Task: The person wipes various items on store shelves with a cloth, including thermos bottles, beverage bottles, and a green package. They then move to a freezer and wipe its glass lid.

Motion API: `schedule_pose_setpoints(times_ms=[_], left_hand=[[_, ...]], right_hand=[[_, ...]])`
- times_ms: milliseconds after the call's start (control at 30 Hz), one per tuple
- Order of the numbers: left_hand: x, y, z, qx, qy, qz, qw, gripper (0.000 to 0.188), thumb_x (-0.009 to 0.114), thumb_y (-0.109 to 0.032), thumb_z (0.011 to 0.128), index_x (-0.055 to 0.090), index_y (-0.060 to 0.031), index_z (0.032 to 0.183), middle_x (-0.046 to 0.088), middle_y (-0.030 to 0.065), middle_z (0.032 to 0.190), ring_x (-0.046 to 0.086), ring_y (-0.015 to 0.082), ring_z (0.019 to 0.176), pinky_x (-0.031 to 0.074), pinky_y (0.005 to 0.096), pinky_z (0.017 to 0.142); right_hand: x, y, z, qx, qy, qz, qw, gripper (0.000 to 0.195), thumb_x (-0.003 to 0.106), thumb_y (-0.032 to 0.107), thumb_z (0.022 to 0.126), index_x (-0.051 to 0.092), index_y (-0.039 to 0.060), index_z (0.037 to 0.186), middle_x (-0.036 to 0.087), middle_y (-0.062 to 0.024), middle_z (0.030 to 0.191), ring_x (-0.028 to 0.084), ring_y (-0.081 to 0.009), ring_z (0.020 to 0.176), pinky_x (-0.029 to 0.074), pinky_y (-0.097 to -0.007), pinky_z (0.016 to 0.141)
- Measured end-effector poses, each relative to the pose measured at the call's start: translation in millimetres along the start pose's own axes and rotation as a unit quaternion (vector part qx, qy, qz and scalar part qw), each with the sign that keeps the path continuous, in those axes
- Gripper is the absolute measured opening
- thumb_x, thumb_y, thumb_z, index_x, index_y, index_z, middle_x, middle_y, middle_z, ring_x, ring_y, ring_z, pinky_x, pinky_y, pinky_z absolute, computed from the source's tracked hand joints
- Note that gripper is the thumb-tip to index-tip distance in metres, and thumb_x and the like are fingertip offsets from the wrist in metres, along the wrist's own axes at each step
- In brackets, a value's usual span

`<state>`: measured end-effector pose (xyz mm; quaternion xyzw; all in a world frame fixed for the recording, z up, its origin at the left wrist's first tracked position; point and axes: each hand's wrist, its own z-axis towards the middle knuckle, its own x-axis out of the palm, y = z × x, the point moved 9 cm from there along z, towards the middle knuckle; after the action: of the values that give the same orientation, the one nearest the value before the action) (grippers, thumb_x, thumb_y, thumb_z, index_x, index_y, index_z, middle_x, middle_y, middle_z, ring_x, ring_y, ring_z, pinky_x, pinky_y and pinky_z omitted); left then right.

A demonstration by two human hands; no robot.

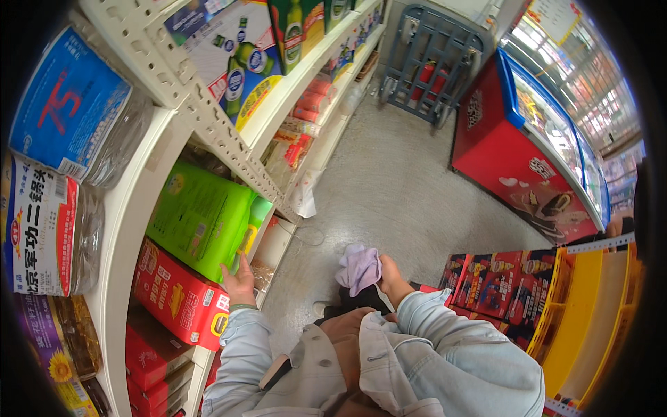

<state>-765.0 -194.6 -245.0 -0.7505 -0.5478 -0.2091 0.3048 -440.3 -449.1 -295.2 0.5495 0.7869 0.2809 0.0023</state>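
Observation:
A crumpled lilac cloth [359, 268] hangs from my right hand [393, 279], which grips it above the floor in front of my body. My left hand [239, 281] is at the shelf, fingers spread, at the front lower corner of a bright green package [200, 221]. The thumb and fingers seem to touch the package, near its yellow handle patch [249, 240]. Just below that hand is a red carton [177, 294] with printed writing, standing on the same shelf beside the green package.
Large clear plastic bottles [91, 224] line the upper left shelf. Beer cartons [234, 57] stand farther along. A folded grey platform trolley [432, 62] is at the back, a red chest freezer [521, 151] at right. Stacked dark-red cartons [495, 281] adjoin a yellow rack [573, 313].

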Motion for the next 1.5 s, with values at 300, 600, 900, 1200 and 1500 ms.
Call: schedule_pose_setpoints(times_ms=[300,600,900,1200,1500], left_hand=[[38.6,7.7,14.4,-0.033,0.032,0.047,0.998,0.045,0.039,-0.036,0.093,0.047,0.0012,0.118,0.052,0.0163,0.119,0.048,0.0292,0.112,0.043,0.0409,0.094],[12.3,11.3,44.2,0.059,-0.034,-0.013,0.998,0.044,0.042,-0.042,0.090,0.056,-0.0011,0.100,0.061,0.0113,0.099,0.059,0.0239,0.090,0.052,0.0342,0.077],[17.6,28.7,49.7,0.077,-0.099,0.076,0.989,0.065,0.037,-0.064,0.082,0.055,-0.0021,0.089,0.059,0.0083,0.088,0.056,0.0201,0.080,0.050,0.0314,0.074],[24.9,27.4,46.4,0.067,-0.102,0.155,0.980,0.057,0.047,-0.056,0.082,0.053,-0.0039,0.104,0.058,0.0109,0.097,0.057,0.0212,0.086,0.051,0.0332,0.077],[40.3,31.9,40.4,0.159,-0.141,0.147,0.966,0.051,0.056,-0.047,0.080,0.054,-0.0040,0.107,0.060,0.0102,0.099,0.059,0.0204,0.090,0.050,0.0308,0.082]], right_hand=[[-49.8,1.8,25.3,0.020,0.015,0.143,0.989,0.042,0.030,0.030,0.086,0.056,0.0021,0.104,0.061,-0.0154,0.100,0.058,-0.0313,0.094,0.048,-0.0451,0.084],[-6.3,69.3,46.7,0.054,0.017,0.030,0.998,0.033,0.036,0.024,0.085,0.058,0.0011,0.094,0.063,-0.0144,0.091,0.062,-0.0289,0.083,0.051,-0.0400,0.077],[-46.0,112.1,96.4,0.068,0.003,0.000,0.998,0.025,0.042,0.024,0.082,0.058,0.0059,0.085,0.063,-0.0077,0.080,0.062,-0.0224,0.072,0.052,-0.0347,0.066],[-12.6,110.1,84.4,0.071,-0.020,0.040,0.997,0.026,0.043,0.023,0.083,0.058,0.0046,0.092,0.063,-0.0080,0.085,0.062,-0.0228,0.076,0.052,-0.0340,0.069],[5.0,77.3,102.6,0.060,-0.018,0.142,0.988,0.027,0.043,0.022,0.083,0.057,0.0023,0.095,0.062,-0.0105,0.091,0.061,-0.0234,0.083,0.052,-0.0347,0.074]])
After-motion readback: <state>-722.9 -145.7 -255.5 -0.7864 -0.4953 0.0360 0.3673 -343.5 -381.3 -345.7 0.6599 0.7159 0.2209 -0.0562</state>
